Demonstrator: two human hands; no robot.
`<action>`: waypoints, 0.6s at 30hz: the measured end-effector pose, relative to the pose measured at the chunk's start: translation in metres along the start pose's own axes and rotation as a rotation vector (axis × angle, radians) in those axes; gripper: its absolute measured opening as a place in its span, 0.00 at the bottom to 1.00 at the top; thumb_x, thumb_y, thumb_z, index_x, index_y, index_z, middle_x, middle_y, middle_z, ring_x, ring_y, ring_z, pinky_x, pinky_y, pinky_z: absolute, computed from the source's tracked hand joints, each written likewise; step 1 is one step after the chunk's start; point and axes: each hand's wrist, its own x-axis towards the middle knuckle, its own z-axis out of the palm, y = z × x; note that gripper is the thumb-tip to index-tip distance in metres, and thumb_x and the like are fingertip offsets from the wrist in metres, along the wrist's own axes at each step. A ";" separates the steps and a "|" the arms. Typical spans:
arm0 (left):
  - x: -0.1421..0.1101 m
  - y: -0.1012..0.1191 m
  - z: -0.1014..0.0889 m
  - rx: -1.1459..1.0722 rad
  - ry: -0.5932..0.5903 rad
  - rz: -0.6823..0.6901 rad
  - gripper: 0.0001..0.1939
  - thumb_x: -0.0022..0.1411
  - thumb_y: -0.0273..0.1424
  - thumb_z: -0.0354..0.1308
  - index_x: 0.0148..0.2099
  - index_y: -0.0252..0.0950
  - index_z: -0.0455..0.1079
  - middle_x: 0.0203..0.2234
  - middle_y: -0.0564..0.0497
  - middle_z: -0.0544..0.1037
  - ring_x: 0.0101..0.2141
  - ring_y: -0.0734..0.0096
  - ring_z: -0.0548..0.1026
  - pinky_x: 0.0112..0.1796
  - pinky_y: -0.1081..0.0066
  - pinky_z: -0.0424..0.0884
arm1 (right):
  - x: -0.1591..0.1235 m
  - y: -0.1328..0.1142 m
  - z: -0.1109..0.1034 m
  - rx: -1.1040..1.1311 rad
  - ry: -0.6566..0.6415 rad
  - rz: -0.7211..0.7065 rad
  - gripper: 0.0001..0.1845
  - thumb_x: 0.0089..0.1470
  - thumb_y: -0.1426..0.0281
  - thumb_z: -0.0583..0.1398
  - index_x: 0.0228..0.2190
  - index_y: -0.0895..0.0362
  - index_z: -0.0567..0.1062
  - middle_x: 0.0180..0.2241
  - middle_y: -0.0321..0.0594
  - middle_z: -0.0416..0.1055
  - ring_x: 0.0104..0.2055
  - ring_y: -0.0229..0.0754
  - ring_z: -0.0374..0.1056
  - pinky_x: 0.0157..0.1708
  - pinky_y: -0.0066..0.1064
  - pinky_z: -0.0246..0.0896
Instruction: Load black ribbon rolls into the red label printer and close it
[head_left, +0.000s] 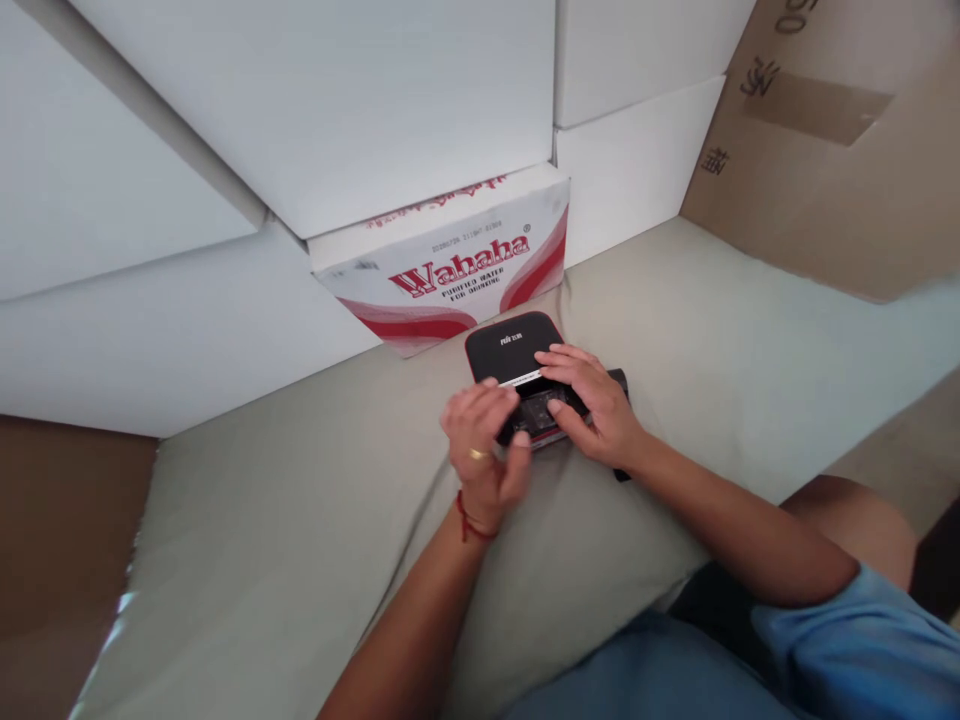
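Observation:
A black case (510, 342) with red trim and a pale logo lies on the cloth-covered surface in front of a carton. Its lid is tipped back, and a dark, shiny inside shows below a white strip. My left hand (484, 440) is at the case's left end, fingers curled over it and thumb by the front edge. My right hand (589, 395) has its fingers on the lid's lower edge and its thumb at the inside. A black object (619, 378), partly hidden by my right hand, lies beside the case; its kind is unclear.
Behind the case stands a white and red Wahaha water carton (457, 265), with large white boxes (337, 90) around it. A brown cardboard box (832, 140) rises at the right. The greenish-grey cloth (277, 500) has a crease on the left.

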 end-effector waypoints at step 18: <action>0.002 -0.031 0.008 -0.512 0.079 -0.407 0.23 0.67 0.35 0.67 0.63 0.48 0.77 0.52 0.52 0.87 0.57 0.58 0.84 0.69 0.53 0.72 | -0.005 -0.003 -0.005 -0.171 -0.031 -0.001 0.18 0.74 0.65 0.60 0.60 0.50 0.80 0.64 0.45 0.84 0.70 0.54 0.76 0.79 0.56 0.56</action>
